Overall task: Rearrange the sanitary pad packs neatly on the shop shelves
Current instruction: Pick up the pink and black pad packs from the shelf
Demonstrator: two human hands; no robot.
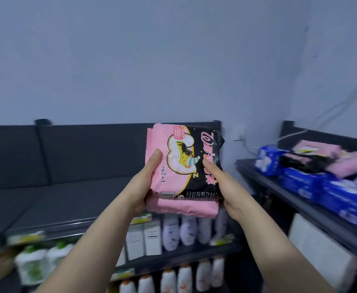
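Carry step: left hand [147,182] and right hand [230,191] both grip the pink-and-black pad packs [184,163], thumbs on front, in the air over the top shelf [67,197]; next I probably set them down square, then fetch the blue packs [321,187].

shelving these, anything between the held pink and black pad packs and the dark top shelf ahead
Nothing visible. The left hand and right hand hold the pink-and-black plastic pad packs in front of the dark grey top shelf, with no item between.
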